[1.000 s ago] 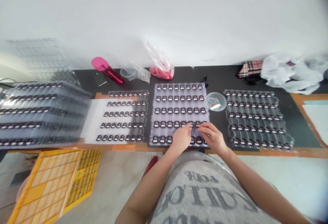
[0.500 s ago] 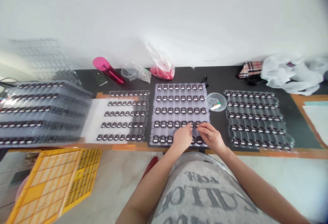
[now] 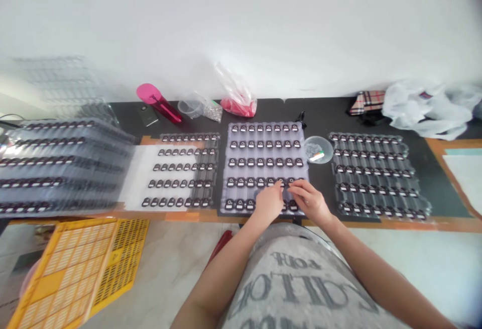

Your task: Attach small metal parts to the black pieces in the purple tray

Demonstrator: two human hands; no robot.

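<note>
Your left hand (image 3: 269, 202) and right hand (image 3: 312, 202) have barely shifted, keeping the work by the lavender tray's (image 3: 264, 153) near right corner, where black pieces (image 3: 292, 205) sit in rows; your fingertips bunch close, their grasp impossible to tell.

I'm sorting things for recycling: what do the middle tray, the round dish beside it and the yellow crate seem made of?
Middle tray: probably thin moulded plastic, lilac-tinted with ribs.
Round dish: smooth, see-through, likely plastic, though glass is possible.
Yellow crate: likely rigid plastic, evenly coloured, with slotted openings.
</note>
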